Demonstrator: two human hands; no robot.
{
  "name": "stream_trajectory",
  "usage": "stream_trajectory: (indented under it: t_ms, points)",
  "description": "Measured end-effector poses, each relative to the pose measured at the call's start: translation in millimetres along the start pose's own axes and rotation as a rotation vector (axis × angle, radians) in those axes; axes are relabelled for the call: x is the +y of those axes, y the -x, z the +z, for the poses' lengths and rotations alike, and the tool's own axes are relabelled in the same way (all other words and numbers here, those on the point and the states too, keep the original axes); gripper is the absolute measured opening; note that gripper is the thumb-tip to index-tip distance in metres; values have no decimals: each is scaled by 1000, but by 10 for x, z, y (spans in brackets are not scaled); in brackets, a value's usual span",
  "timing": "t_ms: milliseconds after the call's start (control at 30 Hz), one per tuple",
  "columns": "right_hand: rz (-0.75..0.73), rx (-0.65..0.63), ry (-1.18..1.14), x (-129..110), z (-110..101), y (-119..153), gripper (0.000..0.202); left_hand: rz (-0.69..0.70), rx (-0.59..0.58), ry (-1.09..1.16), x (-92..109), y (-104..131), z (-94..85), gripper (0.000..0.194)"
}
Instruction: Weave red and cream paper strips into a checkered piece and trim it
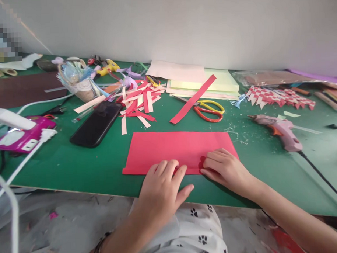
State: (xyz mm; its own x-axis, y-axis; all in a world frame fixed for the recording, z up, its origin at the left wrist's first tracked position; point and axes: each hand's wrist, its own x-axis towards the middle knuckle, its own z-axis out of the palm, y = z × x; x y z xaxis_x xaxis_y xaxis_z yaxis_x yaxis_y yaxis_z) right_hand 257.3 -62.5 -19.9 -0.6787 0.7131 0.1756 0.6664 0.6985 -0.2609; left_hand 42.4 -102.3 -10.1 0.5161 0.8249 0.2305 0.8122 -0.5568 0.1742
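Observation:
A sheet of red paper (174, 148) lies in front of me on the green table, with a narrow strip folded over along its near edge. My left hand (162, 185) rests on that fold, fingers bent down onto the paper and thumb held apart. Toward the right end of the same edge, my right hand (225, 168) has its fingers drawn together with the thumb, closed on the fold. Beyond the sheet, a loose red paper strip (193, 99) lies across scissors (209, 110) with yellow and red handles.
A black phone (96, 123) and a heap of red and pink strips (142, 99) lie left. At right are a pink glue gun (279, 130) with its cord and a woven red-white paper piece (280, 97). Paper sheets (224, 80) lie behind. A magenta device (25, 135) sits far left.

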Motion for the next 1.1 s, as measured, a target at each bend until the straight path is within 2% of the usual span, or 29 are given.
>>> stream_trajectory:
  t_ms: [100, 233, 433, 767, 1100]
  points:
    - [16, 15, -7, 1, 9, 8, 25, -49, -55, 1, 36, -197, 57, 16]
    - [60, 8, -63, 17, -17, 51, 20, -120, -98, 24, 56, -309, 114, 13]
    - [139, -23, -141, 129, -117, 210, 19, -99, -38, 108, -21, -278, 138, 16]
    - [207, -7, -105, 182, -110, 314, 23, -54, -69, 153, -91, -300, 129, 18]
    - [267, 36, -64, 142, -87, 362, 23, -26, -104, 162, -376, -163, 4, 28]
